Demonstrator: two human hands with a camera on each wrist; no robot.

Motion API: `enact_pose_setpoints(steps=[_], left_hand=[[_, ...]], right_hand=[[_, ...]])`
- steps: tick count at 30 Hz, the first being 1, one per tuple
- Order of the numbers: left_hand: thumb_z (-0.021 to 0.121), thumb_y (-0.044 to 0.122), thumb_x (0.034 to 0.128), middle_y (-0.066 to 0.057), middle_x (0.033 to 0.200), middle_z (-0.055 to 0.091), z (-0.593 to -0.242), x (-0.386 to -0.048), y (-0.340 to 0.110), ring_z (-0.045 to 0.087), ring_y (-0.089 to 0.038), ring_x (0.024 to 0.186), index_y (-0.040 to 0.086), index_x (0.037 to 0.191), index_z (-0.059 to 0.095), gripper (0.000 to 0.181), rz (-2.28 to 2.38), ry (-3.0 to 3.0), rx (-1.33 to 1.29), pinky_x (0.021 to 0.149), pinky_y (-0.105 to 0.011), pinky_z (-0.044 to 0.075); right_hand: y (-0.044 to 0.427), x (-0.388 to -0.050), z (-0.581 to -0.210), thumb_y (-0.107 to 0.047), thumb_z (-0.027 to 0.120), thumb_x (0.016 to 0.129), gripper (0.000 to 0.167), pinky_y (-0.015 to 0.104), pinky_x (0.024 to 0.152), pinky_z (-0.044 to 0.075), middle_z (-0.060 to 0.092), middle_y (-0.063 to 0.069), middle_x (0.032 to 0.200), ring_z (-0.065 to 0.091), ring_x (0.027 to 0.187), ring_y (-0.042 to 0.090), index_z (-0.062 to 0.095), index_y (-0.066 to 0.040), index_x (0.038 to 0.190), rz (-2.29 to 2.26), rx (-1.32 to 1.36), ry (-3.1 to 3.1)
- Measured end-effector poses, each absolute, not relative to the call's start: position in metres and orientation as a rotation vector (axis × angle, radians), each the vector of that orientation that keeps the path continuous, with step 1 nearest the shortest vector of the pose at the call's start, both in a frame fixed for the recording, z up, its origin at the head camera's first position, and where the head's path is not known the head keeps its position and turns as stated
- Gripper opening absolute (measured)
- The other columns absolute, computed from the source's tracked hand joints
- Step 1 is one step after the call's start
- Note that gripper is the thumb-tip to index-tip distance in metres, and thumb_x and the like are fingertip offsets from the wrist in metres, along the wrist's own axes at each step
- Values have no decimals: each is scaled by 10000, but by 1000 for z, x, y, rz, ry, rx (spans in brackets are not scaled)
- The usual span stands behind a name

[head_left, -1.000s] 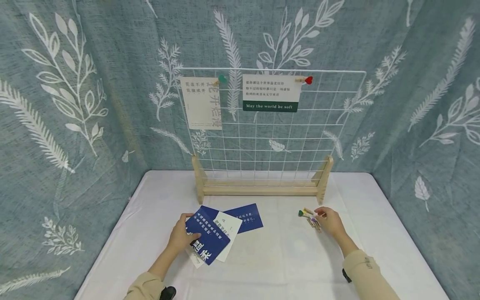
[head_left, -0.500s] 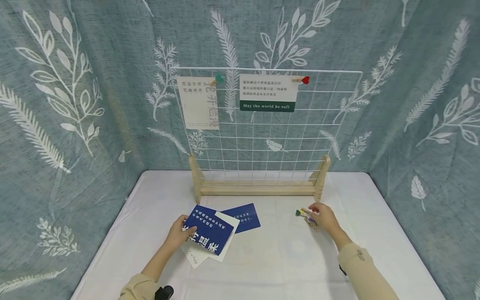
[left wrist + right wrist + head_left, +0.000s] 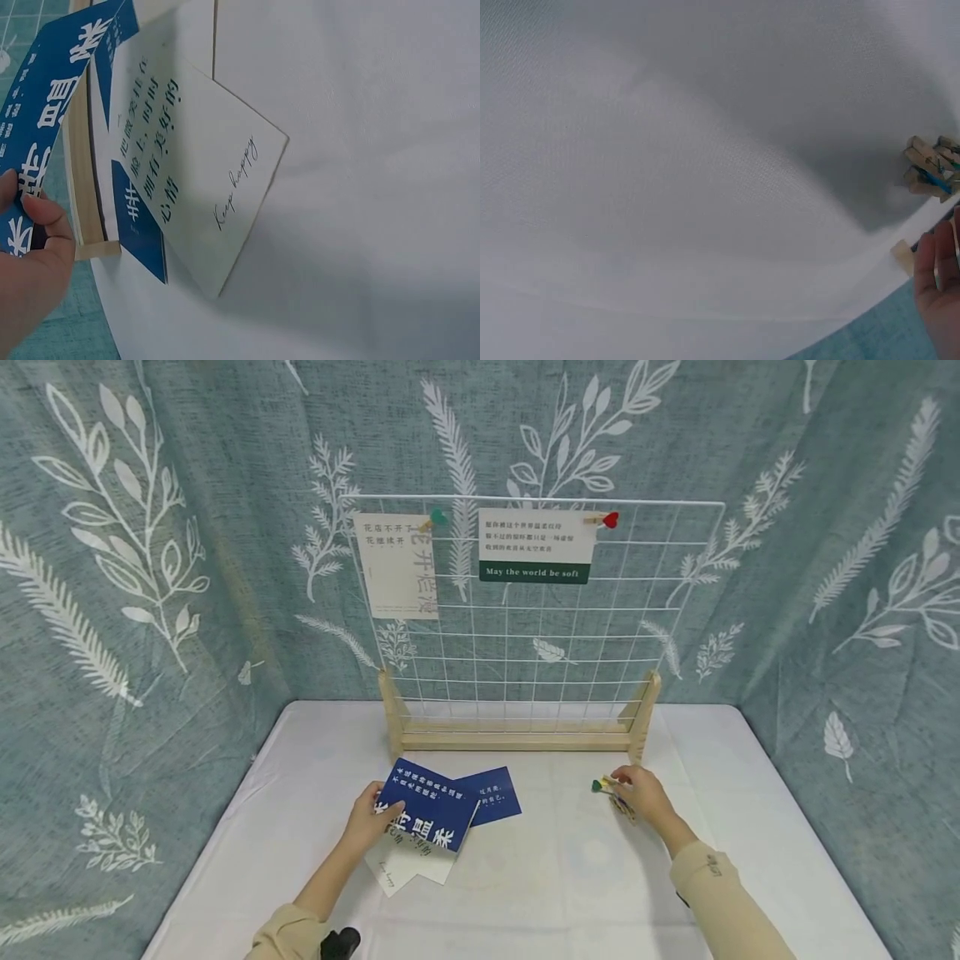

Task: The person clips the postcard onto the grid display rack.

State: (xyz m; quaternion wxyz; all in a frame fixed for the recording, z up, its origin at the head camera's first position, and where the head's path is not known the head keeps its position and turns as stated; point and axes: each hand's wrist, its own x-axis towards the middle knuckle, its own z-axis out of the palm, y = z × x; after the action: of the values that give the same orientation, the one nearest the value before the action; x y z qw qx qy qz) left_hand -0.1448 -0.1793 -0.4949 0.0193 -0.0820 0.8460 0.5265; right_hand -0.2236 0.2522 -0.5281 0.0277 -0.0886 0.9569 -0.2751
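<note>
My left hand (image 3: 366, 820) pinches a dark blue card (image 3: 431, 806) with white lettering near its left edge. In the left wrist view that blue card (image 3: 46, 112) is raised and tilted above the others. White cards (image 3: 408, 864) lie partly under it, one reading "Keep happy", and a second blue card (image 3: 498, 795) lies behind. My right hand (image 3: 647, 797) is at a small pile of wooden clothespins (image 3: 622, 810), one with a green heart (image 3: 597, 786). Its fingertips reach the pile; whether they grip a clothespin is unclear. The right wrist view shows clothespins (image 3: 930, 166) beside the fingers.
A white wire grid (image 3: 547, 635) stands in a wooden base (image 3: 517, 741) at the back. Clipped on it are a cream card (image 3: 393, 568) and a white-and-green card (image 3: 535, 545). White cloth (image 3: 555, 877) covers the table; patterned curtains (image 3: 247, 527) enclose it.
My left hand has raised the blue card and turned it, uncovering more of the white cards below. My right hand's fingertips have shifted slightly toward the clothespins.
</note>
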Motion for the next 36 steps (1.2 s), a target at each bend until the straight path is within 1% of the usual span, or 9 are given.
enact_pose_setpoints(steps=[4, 8, 14, 16, 20, 24, 31, 34, 36], left_hand=[[583, 49, 901, -272, 1024, 570, -491, -145, -173, 535, -142, 755, -85, 1116, 468, 279, 1673, 2598, -296, 608, -193, 451], [572, 73, 916, -273, 1021, 574, -486, -146, -165, 524, -139, 721, -80, 1153, 455, 306, 1686, 2572, -315, 598, -210, 454], [567, 69, 919, -282, 1120, 561, -484, -151, -156, 515, -108, 759, -77, 1227, 445, 362, 1737, 2535, -323, 641, -224, 474], [566, 72, 921, -275, 1119, 562, -483, -153, -153, 510, -103, 751, -72, 1220, 449, 353, 1749, 2528, -322, 631, -214, 470], [571, 82, 920, -236, 1042, 584, -481, -156, -148, 491, -103, 679, -53, 1175, 464, 307, 1744, 2519, -335, 582, -180, 437], [579, 77, 915, -230, 1035, 584, -482, -159, -145, 487, -104, 656, -55, 1163, 471, 302, 1768, 2511, -336, 574, -178, 432], [583, 75, 907, -241, 1083, 581, -478, -159, -138, 483, -85, 667, -50, 1176, 478, 315, 1792, 2495, -318, 582, -173, 432], [584, 68, 899, -240, 1076, 593, -476, -159, -134, 507, -107, 692, -43, 1173, 490, 310, 1768, 2509, -304, 587, -183, 443], [597, 44, 872, -240, 1081, 603, -475, -159, -133, 546, -135, 737, -33, 1185, 499, 336, 1744, 2523, -293, 612, -202, 471]], right_hand=[[248, -223, -527, -21, 644, 836, 181, 513, 857, 498, 661, 199, 947, 613, 942, 381, 643, 60, 998, -865, -293, 2957], [246, -224, -527, -15, 658, 828, 166, 489, 830, 511, 659, 186, 927, 616, 905, 357, 646, 59, 975, -864, -312, 2965], [243, -226, -529, -23, 673, 826, 168, 446, 794, 525, 658, 159, 905, 617, 859, 302, 649, 55, 973, -884, -313, 2947], [241, -226, -529, -23, 671, 827, 171, 445, 803, 526, 659, 167, 921, 620, 869, 306, 650, 57, 977, -893, -302, 2935], [239, -224, -529, -13, 656, 828, 177, 461, 833, 522, 657, 193, 962, 627, 901, 334, 650, 66, 987, -920, -278, 2915], [236, -222, -529, 5, 653, 814, 177, 476, 836, 518, 647, 207, 942, 624, 895, 348, 648, 85, 971, -950, -289, 2917], [231, -222, -530, 5, 672, 791, 161, 453, 789, 519, 638, 172, 878, 604, 824, 286, 655, 76, 935, -894, -320, 2952], [229, -223, -532, -4, 663, 791, 165, 443, 775, 520, 635, 156, 876, 599, 816, 264, 659, 62, 941, -847, -296, 2942], [227, -223, -532, -12, 662, 787, 171, 441, 777, 522, 636, 147, 879, 603, 820, 263, 661, 52, 946, -824, -270, 2939]])
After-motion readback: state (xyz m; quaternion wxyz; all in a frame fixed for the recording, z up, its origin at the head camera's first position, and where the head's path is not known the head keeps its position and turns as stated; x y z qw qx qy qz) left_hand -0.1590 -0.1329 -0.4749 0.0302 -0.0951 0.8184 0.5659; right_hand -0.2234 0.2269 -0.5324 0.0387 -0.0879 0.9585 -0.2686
